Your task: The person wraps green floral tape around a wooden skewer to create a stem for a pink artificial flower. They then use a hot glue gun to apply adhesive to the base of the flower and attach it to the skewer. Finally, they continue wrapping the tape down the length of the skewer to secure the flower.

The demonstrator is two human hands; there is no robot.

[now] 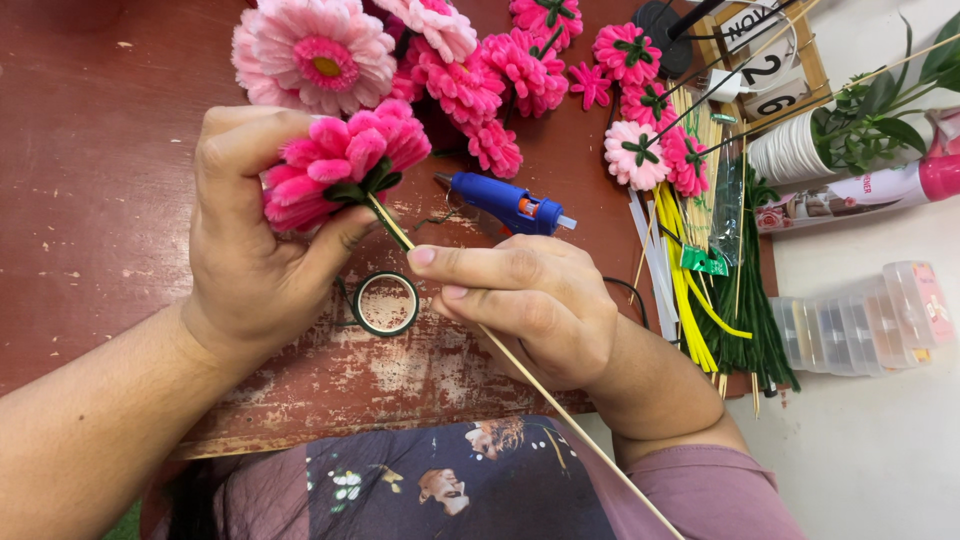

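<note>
— Where's the flower?
— My left hand (250, 240) clamps the pink flower (345, 160) above the tabletop (90, 180).
— And the right?
— My right hand (525, 305) pinches its wooden stick (560, 405), probably just below the bloom.

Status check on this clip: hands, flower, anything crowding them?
Left hand grips fuzzy pink pipe-cleaner flower. Right hand pinches its thin wooden stick stem. Blue glue gun and green tape roll close by.
</note>
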